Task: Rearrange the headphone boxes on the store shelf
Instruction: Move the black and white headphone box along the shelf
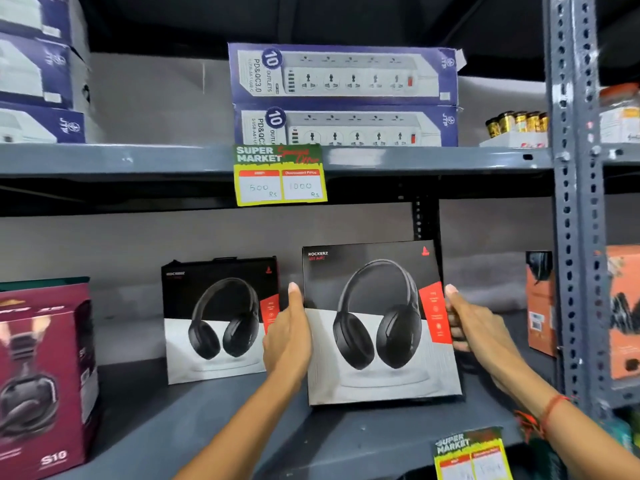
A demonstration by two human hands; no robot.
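both hands grip one black headphone box [381,323]: left hand [289,337] on its left edge, right hand [474,327] on its right edge. box is upright, front-facing, at the shelf [207,410] front, whether resting or lifted cannot tell. a matching box [218,320] stands just beside it, further back. a maroon box [41,375] sits well apart, left. judgement: rearranging mid-way; held box not yet placed, row alignment remains.

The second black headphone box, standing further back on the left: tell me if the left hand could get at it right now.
Probably yes: the second black headphone box stands just beside the left hand, nothing between them, but that hand first must release the held box.
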